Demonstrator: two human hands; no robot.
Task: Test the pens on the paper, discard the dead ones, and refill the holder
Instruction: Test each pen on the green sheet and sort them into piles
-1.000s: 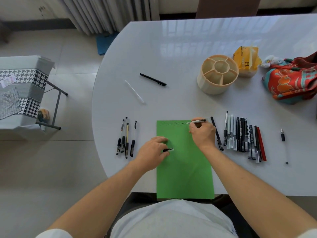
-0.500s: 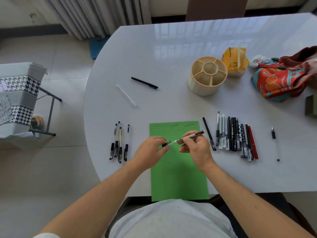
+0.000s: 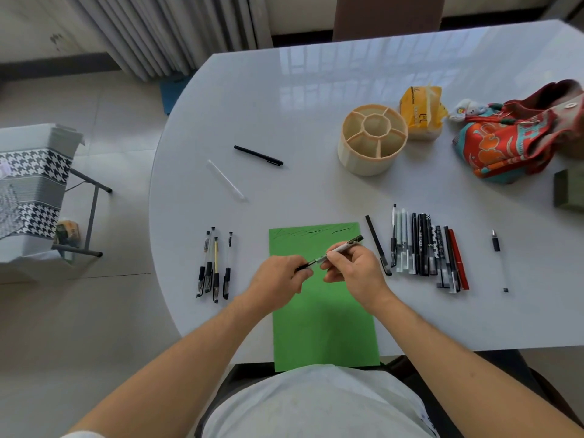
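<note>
While both hands are hovering just above the green sheet of paper [image 3: 322,311], the right hand [image 3: 354,273] is pinching a slim white pen with a black end [image 3: 343,247] near its middle, and the left hand [image 3: 279,275] is gripping a small black cap [image 3: 304,266] at the pen's tip. It looks as if the cap is going back on, so the likeliest slip is a misaligned push: the cap may be skidding off the tip, marking a finger, or dropping onto the paper and rolling off the near edge.

Sorting is the larger risk. Four capped clear-barrelled pens [image 3: 215,267] are lying in a group to the left of the paper, a tight row of black, white and red pens [image 3: 426,248] is lying to its right, and a long black pen [image 3: 258,155] and a thin white stick [image 3: 225,179] are lying apart farther up the white table [image 3: 284,105]. Which pile means what cannot be told, so setting this pen in the wrong one would be spoiling the sort.

The round beige divided holder [image 3: 373,139] is standing empty beyond the paper, near a crumpled yellow bag [image 3: 422,110]; a careless reach could be knocking the row of pens askew.
</note>
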